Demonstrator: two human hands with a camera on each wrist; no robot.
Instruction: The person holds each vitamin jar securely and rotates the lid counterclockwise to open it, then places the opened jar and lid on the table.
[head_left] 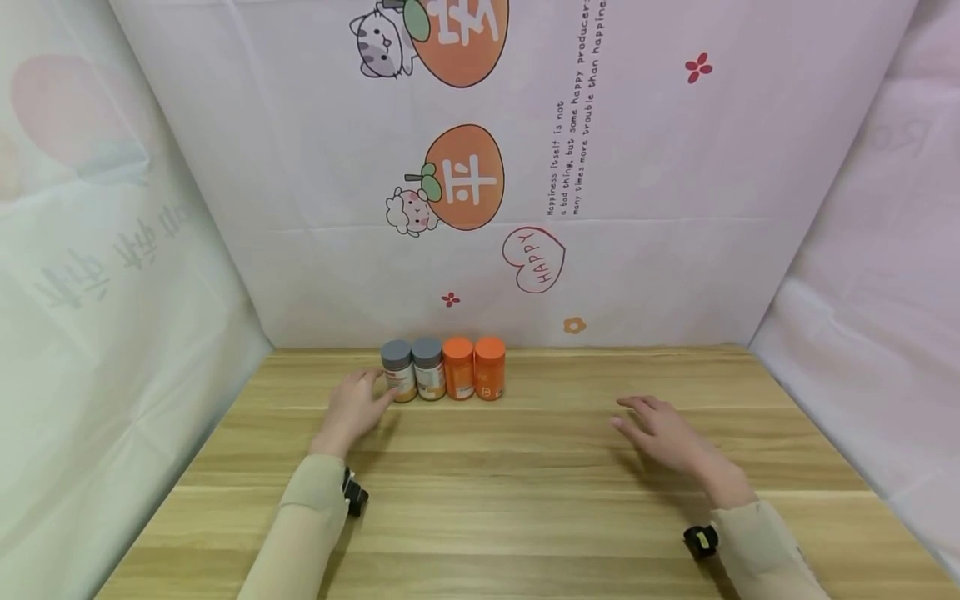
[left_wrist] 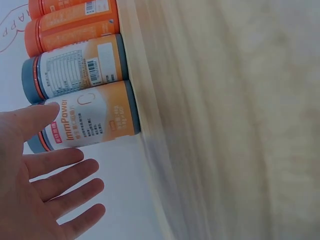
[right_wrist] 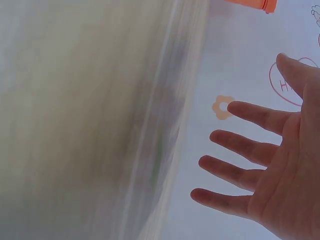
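Note:
Four bottles stand upright in a row at the table's back: two with grey caps on the left, two orange ones on the right. My left hand (head_left: pixel 354 408) is at the leftmost grey-capped bottle (left_wrist: pixel 95 117), its thumb (left_wrist: pixel 47 114) overlapping the front near the cap and its index finger along the outer side. The other left fingers spread out straight. Beside that stands the second grey-capped bottle (head_left: pixel 429 371), then an orange bottle (head_left: pixel 459 371) and another orange bottle (head_left: pixel 491 371). Over the table's right side, my right hand (head_left: pixel 663 433) holds nothing, fingers extended and spread.
The wood-grain table (head_left: pixel 510 492) meets a white printed backdrop (head_left: pixel 637 275) right behind the bottles. White cloth walls (head_left: pixel 82 375) rise on both sides. Black straps with small devices (head_left: pixel 701 542) sit at both wrists.

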